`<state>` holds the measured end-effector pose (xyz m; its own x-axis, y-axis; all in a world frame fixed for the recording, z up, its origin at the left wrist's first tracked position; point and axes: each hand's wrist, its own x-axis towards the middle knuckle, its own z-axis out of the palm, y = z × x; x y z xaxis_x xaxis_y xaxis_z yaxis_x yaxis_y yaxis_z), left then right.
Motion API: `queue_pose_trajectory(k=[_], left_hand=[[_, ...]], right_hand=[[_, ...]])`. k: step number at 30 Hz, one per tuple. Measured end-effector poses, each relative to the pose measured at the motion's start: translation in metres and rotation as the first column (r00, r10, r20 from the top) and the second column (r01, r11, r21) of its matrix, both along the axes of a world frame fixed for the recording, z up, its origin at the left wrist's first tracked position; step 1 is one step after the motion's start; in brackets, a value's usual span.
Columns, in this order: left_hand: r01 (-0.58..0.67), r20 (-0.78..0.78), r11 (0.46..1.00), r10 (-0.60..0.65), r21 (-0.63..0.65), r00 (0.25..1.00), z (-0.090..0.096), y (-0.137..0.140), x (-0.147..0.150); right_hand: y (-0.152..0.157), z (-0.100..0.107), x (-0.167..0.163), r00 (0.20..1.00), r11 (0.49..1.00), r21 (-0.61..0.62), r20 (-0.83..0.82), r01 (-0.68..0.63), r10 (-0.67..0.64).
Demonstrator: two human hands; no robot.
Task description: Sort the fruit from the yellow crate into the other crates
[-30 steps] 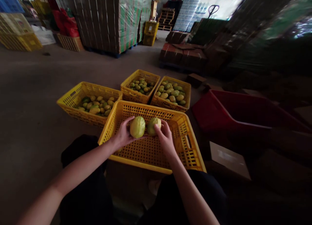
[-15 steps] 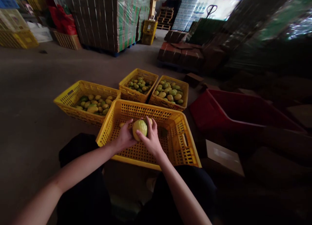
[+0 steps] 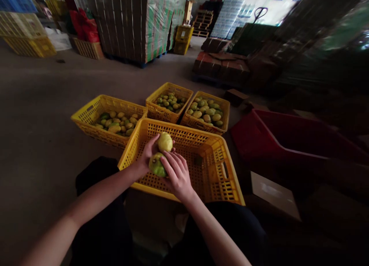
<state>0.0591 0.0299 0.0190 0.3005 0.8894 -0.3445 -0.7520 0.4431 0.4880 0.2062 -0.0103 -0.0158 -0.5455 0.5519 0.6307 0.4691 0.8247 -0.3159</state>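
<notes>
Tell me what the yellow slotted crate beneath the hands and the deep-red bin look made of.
Yellow, slotted rectangular crate: likely moulded plastic, satin, judging by its uniform colour and regular openings. Deep-red, open-topped bin: perhaps plastic, from its smooth walls; shadow hides its finish.

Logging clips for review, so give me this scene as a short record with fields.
Left hand: holding the paler fruit
Right hand: laid over the greener fruit
Under both hands: near crate, yellow
Beyond it: left crate, middle crate and right crate, all yellow, all holding fruit
To the right: red bin
</notes>
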Motion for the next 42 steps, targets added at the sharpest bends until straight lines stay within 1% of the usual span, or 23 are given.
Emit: queue_pose_trajectory(k=[2,4,5,7,9,10,12,14,16,18,22,28,31,33,35,37,39,40,41,42], left_hand=[[-0.04,0.006,0.999,0.04,0.005,0.999,0.006,0.006,-0.006],[-0.089,0.009,0.996,0.089,0.022,0.996,0.011,0.009,-0.011],[-0.116,-0.005,0.992,0.116,0.042,0.993,0.012,0.009,-0.012],[-0.187,-0.067,0.975,0.196,0.118,0.978,0.012,0.005,-0.012],[-0.26,-0.16,0.937,0.301,0.234,0.94,0.009,-0.001,-0.007],[-0.282,-0.21,0.913,0.349,0.294,0.913,0.007,-0.005,-0.004],[-0.293,-0.303,0.871,0.424,0.393,0.853,0.003,-0.013,0.002],[-0.275,-0.361,0.842,0.463,0.464,0.81,0.0,-0.018,0.005],[-0.253,-0.368,0.817,0.479,0.518,0.797,0.0,-0.02,0.004],[-0.224,-0.345,0.81,0.457,0.542,0.82,0.002,-0.02,0.001],[-0.182,-0.284,0.825,0.379,0.536,0.881,0.006,-0.018,-0.004],[-0.176,-0.234,0.823,0.348,0.54,0.908,0.007,-0.018,-0.005],[-0.19,-0.251,0.834,0.36,0.519,0.898,0.007,-0.017,-0.004],[-0.208,-0.281,0.856,0.37,0.473,0.886,0.007,-0.015,-0.003],[-0.247,-0.315,0.887,0.381,0.39,0.869,0.006,-0.012,-0.003],[-0.301,-0.338,0.916,0.381,0.267,0.861,0.004,-0.008,-0.003],[-0.368,-0.331,0.925,0.379,0.099,0.864,0.001,-0.004,-0.004],[-0.406,-0.318,0.914,0.387,0.005,0.866,-0.002,-0.002,-0.004],[-0.435,-0.3,0.896,0.392,-0.09,0.87,-0.004,0.0,-0.004],[-0.448,-0.276,0.876,0.393,-0.177,0.877,-0.007,0.001,-0.004]], right_hand=[[0.002,0.001,0.005,0.998,0.999,0.028,-0.058,0.018,-0.017],[0.005,0.005,0.008,0.977,0.996,0.021,-0.198,0.087,-0.082],[0.007,0.008,0.009,0.952,0.992,-0.016,-0.281,0.124,-0.123],[0.009,0.013,0.008,0.883,0.978,-0.138,-0.423,0.158,-0.203],[0.011,0.014,0.005,0.827,0.959,-0.251,-0.505,0.132,-0.246],[0.011,0.013,0.003,0.816,0.953,-0.283,-0.523,0.104,-0.245],[0.01,0.01,-0.001,0.822,0.949,-0.313,-0.527,0.049,-0.216],[0.009,0.007,-0.003,0.839,0.948,-0.318,-0.509,0.025,-0.193],[0.006,0.005,-0.003,0.854,0.952,-0.304,-0.488,0.029,-0.182],[0.005,0.005,-0.003,0.87,0.961,-0.275,-0.469,0.019,-0.152],[0.003,0.007,-0.002,0.877,0.974,-0.224,-0.475,-0.039,-0.074],[0.004,0.005,-0.001,0.884,0.975,-0.223,-0.461,-0.026,-0.082],[0.004,0.004,-0.001,0.874,0.974,-0.22,-0.481,-0.044,-0.069],[0.004,0.004,-0.003,0.863,0.97,-0.24,-0.499,-0.047,-0.082],[0.003,0.003,-0.005,0.848,0.959,-0.28,-0.516,-0.038,-0.118],[0.003,0.001,-0.008,0.834,0.94,-0.338,-0.528,-0.035,-0.159],[0.004,-0.002,-0.011,0.817,0.903,-0.426,-0.54,-0.058,-0.202],[0.005,-0.003,-0.012,0.801,0.872,-0.483,-0.552,-0.079,-0.233],[0.006,-0.005,-0.014,0.777,0.831,-0.547,-0.566,-0.104,-0.275],[0.008,-0.007,-0.015,0.744,0.779,-0.614,-0.578,-0.127,-0.335]])
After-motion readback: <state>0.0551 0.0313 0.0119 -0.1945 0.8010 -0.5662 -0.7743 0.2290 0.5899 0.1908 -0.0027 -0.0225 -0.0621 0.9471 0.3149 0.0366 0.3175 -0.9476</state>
